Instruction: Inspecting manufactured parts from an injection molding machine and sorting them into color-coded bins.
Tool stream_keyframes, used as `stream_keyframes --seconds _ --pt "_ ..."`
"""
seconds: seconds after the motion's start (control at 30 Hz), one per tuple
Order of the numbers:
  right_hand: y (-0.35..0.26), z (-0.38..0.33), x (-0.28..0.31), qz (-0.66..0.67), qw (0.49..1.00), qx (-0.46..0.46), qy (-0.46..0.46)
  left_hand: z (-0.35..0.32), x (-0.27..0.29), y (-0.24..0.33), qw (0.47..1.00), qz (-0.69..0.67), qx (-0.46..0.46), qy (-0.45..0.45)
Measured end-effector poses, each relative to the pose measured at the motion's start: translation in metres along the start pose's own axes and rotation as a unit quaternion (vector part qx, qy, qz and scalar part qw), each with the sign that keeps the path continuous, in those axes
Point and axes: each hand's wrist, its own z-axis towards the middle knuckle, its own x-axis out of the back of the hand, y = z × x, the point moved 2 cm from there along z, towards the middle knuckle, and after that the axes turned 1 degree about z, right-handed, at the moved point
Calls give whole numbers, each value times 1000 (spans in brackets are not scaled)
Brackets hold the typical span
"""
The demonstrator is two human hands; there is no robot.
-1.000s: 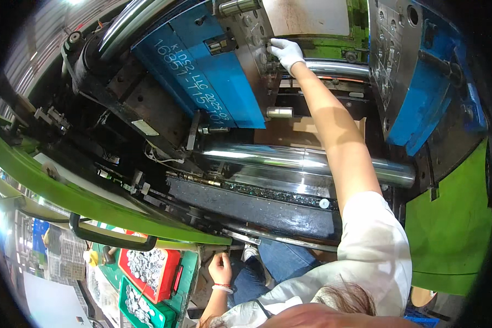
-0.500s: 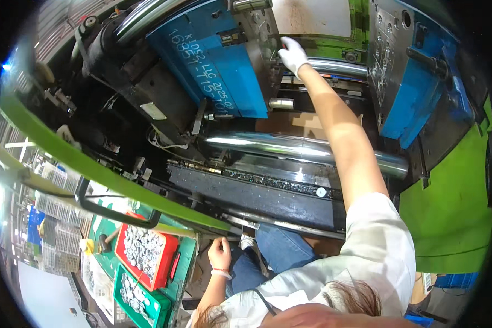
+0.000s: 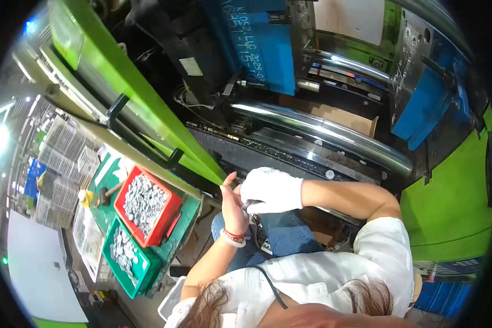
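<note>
My right hand (image 3: pixel 272 191), in a white glove, is in front of my body and meets my bare left hand (image 3: pixel 234 212), which wears a red-and-white bracelet. The left hand's fingers point upward, partly behind the glove. Curled toward the left palm, the gloved fingers hide whatever lies between the hands; a small dark bit shows there, too unclear to name. Beyond them stands the moulding machine, with a blue mould half (image 3: pixel 268 54) on the left and another blue mould half (image 3: pixel 425 104) on the right.
A green sliding door (image 3: pixel 147 104) with a black handle (image 3: pixel 115 112) runs along my left. Left of me a red bin (image 3: pixel 175 205) and a green bin (image 3: pixel 147 268) hold many small grey parts. A hammer (image 3: pixel 108 194) lies beside them. A shiny tie bar (image 3: pixel 322 128) crosses the machine.
My right hand has come back from the left mould half to meet my left hand, which has risen slightly. The view has turned, and the green door now reaches farther right across it.
</note>
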Motion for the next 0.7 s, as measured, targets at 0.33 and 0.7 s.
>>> stream_keyframes --seconds 0.33,0.7 --pt "-1 -1 -10 -39 989 -117 -76 -16 -3 15 983 -47 176 6" --pt "6 -12 4 128 953 -106 254 -18 -20 57 981 179 -64 -32"
